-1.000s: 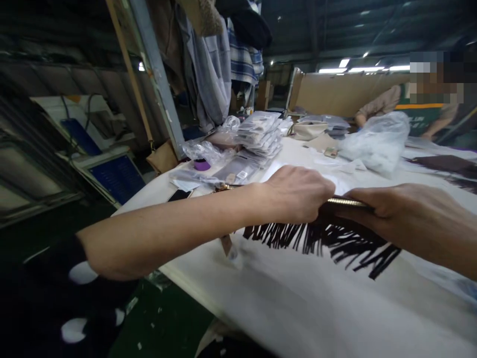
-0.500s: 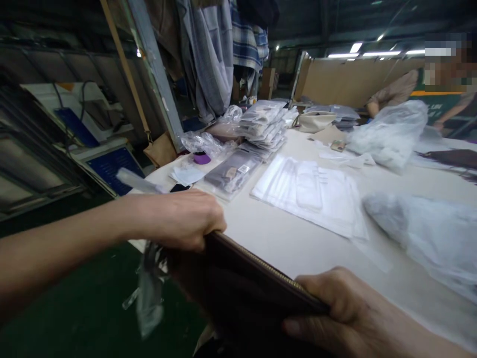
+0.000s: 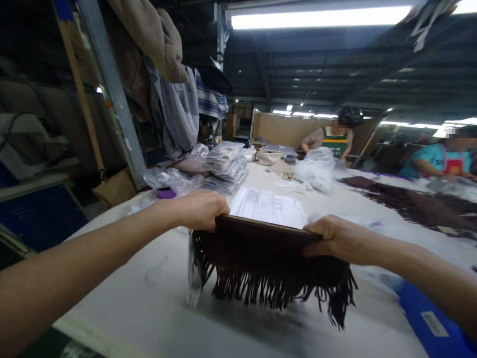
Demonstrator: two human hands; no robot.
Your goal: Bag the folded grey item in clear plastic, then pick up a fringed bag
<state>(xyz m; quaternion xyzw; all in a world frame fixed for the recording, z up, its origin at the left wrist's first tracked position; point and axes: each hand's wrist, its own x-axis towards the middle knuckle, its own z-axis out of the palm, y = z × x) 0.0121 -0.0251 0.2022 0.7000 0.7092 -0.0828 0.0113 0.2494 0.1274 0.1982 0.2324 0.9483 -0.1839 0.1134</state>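
A dark brown fringed bag (image 3: 268, 253) with a gold zipper along its top edge hangs between my two hands over the pale table (image 3: 149, 293). My left hand (image 3: 203, 209) is closed round its upper left corner. On the other side, my right hand (image 3: 331, 238) pinches the top right corner, thumb on the near face. Long fringe dangles from the bag's lower edge, just above the tabletop. A strip of clear plastic (image 3: 194, 278) hangs at its left end. Behind the bag lie white sheets or bags (image 3: 268, 206), partly hidden by it.
Stacked plastic-wrapped packets (image 3: 225, 164) stand at the back left, beside crumpled clear plastic (image 3: 167, 178). Dark fringed pieces (image 3: 413, 199) spread over the right side. A blue packet (image 3: 428, 318) lies at the near right. Two people work across the table. A metal post (image 3: 115, 99) rises at left.
Both hands have carried the bag from beside the table's edge to over the tabletop, and its fringe now shows. My view has turned right and upward.
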